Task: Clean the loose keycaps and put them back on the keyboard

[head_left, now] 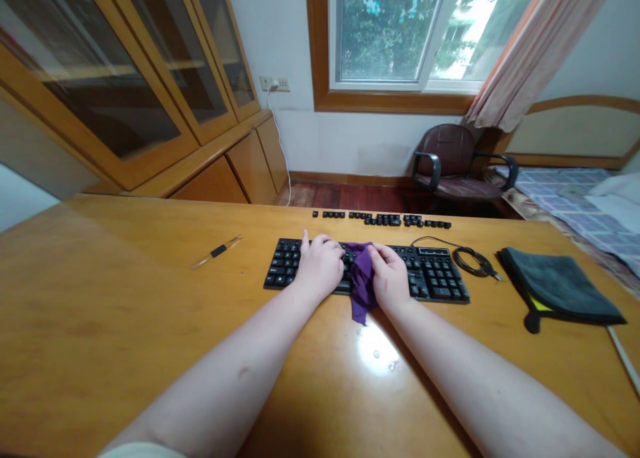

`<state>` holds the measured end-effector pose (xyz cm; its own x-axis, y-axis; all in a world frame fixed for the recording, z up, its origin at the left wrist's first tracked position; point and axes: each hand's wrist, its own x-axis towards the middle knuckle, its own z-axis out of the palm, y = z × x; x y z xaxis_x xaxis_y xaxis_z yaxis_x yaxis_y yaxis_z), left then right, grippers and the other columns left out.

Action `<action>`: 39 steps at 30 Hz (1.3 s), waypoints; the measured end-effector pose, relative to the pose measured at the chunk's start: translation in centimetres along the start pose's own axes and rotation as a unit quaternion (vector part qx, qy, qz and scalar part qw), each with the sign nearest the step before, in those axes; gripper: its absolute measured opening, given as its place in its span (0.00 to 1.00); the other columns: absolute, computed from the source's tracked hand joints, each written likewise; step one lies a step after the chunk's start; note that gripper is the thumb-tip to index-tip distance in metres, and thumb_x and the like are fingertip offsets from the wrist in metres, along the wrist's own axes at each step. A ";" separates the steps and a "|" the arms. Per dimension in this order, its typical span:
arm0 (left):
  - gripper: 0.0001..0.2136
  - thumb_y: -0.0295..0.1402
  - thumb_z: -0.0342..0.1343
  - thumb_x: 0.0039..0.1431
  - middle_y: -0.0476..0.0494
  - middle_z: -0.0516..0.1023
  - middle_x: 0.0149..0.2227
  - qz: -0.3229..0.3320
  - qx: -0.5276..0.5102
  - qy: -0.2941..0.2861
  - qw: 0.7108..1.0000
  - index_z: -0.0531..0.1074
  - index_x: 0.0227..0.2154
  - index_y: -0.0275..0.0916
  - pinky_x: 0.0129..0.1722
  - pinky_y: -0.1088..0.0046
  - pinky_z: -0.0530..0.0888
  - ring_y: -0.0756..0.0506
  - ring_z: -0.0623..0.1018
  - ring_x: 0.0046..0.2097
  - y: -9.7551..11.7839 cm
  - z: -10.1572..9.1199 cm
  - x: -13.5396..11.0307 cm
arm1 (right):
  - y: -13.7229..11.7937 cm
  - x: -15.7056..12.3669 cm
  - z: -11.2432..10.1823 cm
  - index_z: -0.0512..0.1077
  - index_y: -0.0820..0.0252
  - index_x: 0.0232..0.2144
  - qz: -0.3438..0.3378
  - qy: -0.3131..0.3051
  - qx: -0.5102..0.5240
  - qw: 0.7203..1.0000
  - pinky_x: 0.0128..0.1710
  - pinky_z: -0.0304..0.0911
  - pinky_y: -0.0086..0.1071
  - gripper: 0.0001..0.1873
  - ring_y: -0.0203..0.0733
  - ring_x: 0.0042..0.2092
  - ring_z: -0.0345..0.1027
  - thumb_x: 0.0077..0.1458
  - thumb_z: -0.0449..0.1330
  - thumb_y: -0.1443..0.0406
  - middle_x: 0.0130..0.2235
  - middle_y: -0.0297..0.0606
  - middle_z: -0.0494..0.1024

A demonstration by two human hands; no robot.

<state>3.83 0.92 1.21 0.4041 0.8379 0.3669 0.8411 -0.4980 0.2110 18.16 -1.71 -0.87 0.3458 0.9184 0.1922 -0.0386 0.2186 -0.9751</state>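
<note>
A black keyboard lies across the desk in front of me, with bare dark areas where keycaps are off in its upper row. My left hand rests palm down on its left half, one finger stretched up and away from the others. The fingertips there are partly hidden. Between thumb and fingers, my right hand pinches a purple cloth. That cloth is bunched over the keyboard's middle, and its lower end hangs past the near edge onto the desk.
Loose black keycaps stand in rows along the desk's far edge. A thin tool with a black grip lies left. Right of the keyboard are its coiled cable and a dark grey folded cloth. An office chair stands beyond.
</note>
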 end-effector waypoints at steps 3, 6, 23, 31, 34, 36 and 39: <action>0.12 0.27 0.50 0.51 0.44 0.79 0.39 0.004 0.011 -0.021 1.000 0.77 0.34 0.42 0.61 0.44 0.38 0.40 0.69 0.48 0.4 -0.1 0.0 | 0.1 0.0 0.0 0.74 0.60 0.29 0.003 -0.003 0.008 1.000 0.40 0.62 0.35 0.12 0.40 0.34 0.68 0.49 0.59 0.57 0.31 0.36 0.77; 0.12 0.26 0.49 0.50 0.43 0.79 0.38 -0.016 0.011 -0.046 0.999 0.77 0.33 0.42 0.60 0.44 0.39 0.41 0.71 0.46 0.3 0.1 0.2 | 0.0 0.0 0.0 0.74 0.61 0.29 0.006 -0.003 0.004 1.000 0.40 0.62 0.36 0.13 0.41 0.34 0.68 0.49 0.59 0.56 0.31 0.36 0.77; 0.11 0.33 0.50 0.55 0.41 0.77 0.41 -0.036 0.067 -0.098 0.992 0.75 0.37 0.42 0.46 0.62 0.69 0.40 0.74 0.45 -1.6 0.0 6.4 | -0.9 -1.8 -0.4 0.65 0.58 0.18 -0.088 -0.146 -0.077 0.982 0.28 0.57 0.31 0.11 0.37 0.26 0.60 0.51 0.55 0.62 0.21 0.32 0.67; 0.13 0.35 0.58 0.49 0.43 0.74 0.43 0.018 0.074 -0.138 0.987 0.73 0.40 0.44 0.47 0.64 0.68 0.41 0.73 0.46 -0.4 3.9 13.2 | -1.2 -1.8 -0.3 0.66 0.58 0.19 -0.118 -0.124 -0.085 0.982 0.30 0.58 0.32 0.11 0.38 0.27 0.61 0.51 0.54 0.64 0.22 0.32 0.67; 0.13 0.37 0.57 0.51 0.42 0.73 0.44 0.027 0.071 -0.142 0.987 0.72 0.41 0.44 0.47 0.64 0.67 0.41 0.73 0.47 0.1 4.8 13.8 | -1.1 -1.8 -0.3 0.66 0.58 0.19 -0.107 -0.118 -0.073 0.984 0.29 0.58 0.31 0.11 0.37 0.27 0.62 0.51 0.54 0.65 0.22 0.32 0.68; 0.13 0.36 0.57 0.51 0.41 0.73 0.44 0.030 0.068 -0.144 0.987 0.72 0.41 0.44 0.48 0.63 0.67 0.40 0.73 0.47 0.4 5.2 13.8 | -0.9 -1.8 -0.2 0.66 0.58 0.19 -0.100 -0.112 -0.067 0.986 0.29 0.58 0.31 0.11 0.37 0.27 0.62 0.51 0.54 0.65 0.22 0.32 0.68; 0.13 0.36 0.56 0.52 0.40 0.73 0.44 0.026 0.065 -0.146 0.987 0.73 0.41 0.43 0.47 0.62 0.67 0.39 0.73 0.47 0.7 5.7 13.8 | -0.8 -1.7 -0.1 0.67 0.58 0.19 -0.089 -0.103 -0.060 0.989 0.30 0.58 0.30 0.10 0.37 0.27 0.62 0.51 0.55 0.64 0.22 0.32 0.68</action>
<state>12.06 13.36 1.31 0.5189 0.8496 0.0942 0.8474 -0.5258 0.0740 17.71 -3.52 -0.48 0.1383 0.9196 0.3676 0.1206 0.3528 -0.9279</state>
